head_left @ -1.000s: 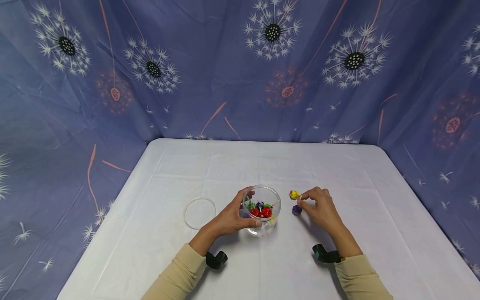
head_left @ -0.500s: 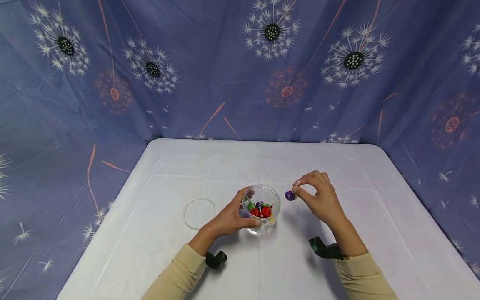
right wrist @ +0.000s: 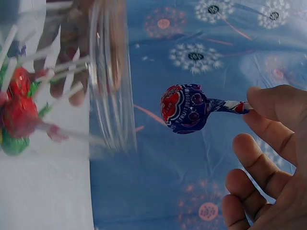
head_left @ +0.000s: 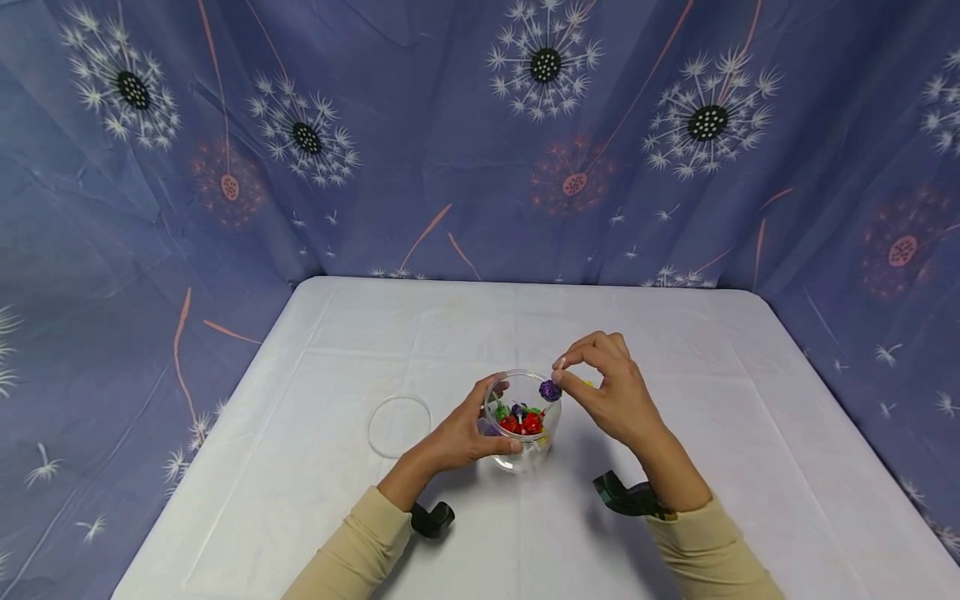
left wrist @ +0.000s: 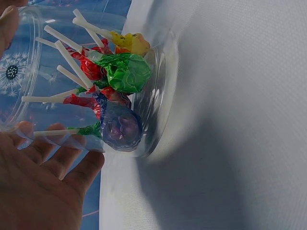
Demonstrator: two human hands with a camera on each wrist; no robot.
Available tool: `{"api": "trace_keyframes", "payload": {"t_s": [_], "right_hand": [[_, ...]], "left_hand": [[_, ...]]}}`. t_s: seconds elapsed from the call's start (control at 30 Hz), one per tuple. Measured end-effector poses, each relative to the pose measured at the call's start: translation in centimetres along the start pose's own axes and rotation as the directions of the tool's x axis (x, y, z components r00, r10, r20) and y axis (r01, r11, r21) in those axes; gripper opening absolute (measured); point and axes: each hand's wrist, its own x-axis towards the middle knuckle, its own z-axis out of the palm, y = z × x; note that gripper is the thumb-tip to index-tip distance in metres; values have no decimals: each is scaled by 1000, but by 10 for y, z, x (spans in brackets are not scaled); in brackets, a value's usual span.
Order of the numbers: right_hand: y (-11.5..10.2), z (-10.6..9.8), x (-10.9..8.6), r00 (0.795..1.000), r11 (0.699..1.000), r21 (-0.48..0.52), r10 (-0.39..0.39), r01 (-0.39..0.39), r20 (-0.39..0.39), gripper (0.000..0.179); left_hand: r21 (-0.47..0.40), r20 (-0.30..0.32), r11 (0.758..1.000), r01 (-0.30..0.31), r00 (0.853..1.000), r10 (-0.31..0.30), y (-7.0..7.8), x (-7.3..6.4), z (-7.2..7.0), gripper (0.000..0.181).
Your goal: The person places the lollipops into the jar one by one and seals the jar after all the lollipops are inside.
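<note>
A clear round jar (head_left: pixel 522 454) stands on the white table, and my left hand (head_left: pixel 459 435) grips it round its left side. Inside it lie several wrapped lollipops (head_left: pixel 525 422) in red, green, purple and yellow; their white sticks point toward the mouth in the left wrist view. My right hand (head_left: pixel 611 390) pinches the stick of a purple lollipop (right wrist: pixel 186 109) between thumb and forefinger. That purple lollipop hangs head down at the right part of the jar's rim in the head view. Mostly hidden behind the right hand, a yellow lollipop (head_left: pixel 589 383) lies on the table.
A clear ring-shaped lid (head_left: pixel 400 427) lies on the white table (head_left: pixel 360 333) left of the jar. Each wrist carries a black camera mount (head_left: pixel 433 521). A blue curtain with dandelion prints (head_left: pixel 420 150) hangs behind the table and along its sides.
My right hand has lifted the purple lollipop off the table beside the yellow one and carried it left to the jar's rim. The left hand and jar have stayed put.
</note>
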Motion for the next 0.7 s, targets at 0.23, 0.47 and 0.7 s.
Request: {"api": "trace_keyframes", "payload": {"t_s": [0.23, 0.47, 0.7], "right_hand": [[-6, 16, 0, 998, 999, -22, -34, 35, 50, 11], [-9, 30, -2, 993, 996, -25, -81, 83, 87, 10], [-11, 42, -6, 986, 997, -30, -65, 71, 154, 3]], "left_hand": [[-8, 4, 1000, 5, 1000, -5, -1, 0, -1, 94], [-21, 19, 1000, -16, 1000, 16, -2, 1, -2, 94], [-27, 21, 1000, -12, 1000, 12, -3, 1, -3, 92]]}}
